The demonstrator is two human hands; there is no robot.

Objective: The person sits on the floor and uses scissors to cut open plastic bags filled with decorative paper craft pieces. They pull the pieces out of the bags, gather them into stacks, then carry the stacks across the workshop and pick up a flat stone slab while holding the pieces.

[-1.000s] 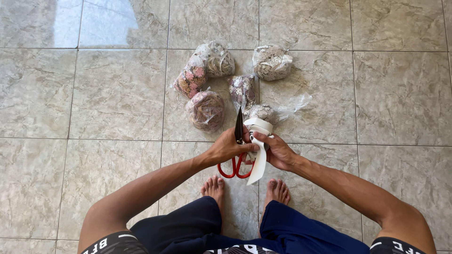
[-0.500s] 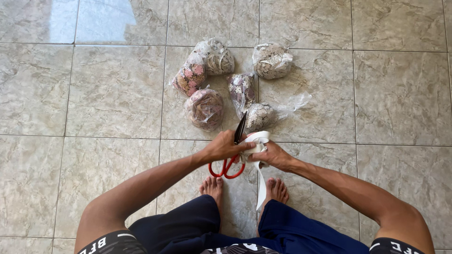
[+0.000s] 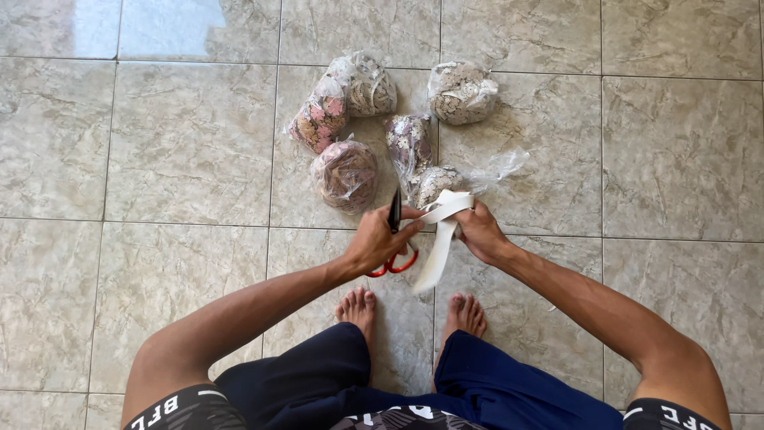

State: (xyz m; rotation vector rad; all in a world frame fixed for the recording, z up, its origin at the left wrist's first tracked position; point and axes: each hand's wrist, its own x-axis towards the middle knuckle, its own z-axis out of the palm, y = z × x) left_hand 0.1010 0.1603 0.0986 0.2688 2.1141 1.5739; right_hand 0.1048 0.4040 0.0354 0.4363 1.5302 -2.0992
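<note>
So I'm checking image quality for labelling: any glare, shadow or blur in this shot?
Head view: a bright window reflection glares off the floor tiles at top left; light elsewhere is soft and even, with only faint shadows under the plastic bags; both hands and the white strip look sharp.

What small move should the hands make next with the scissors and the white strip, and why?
Probably the left hand should open the red-handled scissors and set the blades across the white strip. The right hand holds that strip, its loose end hanging down, and the blades appear closed beside it, not around it.
</note>
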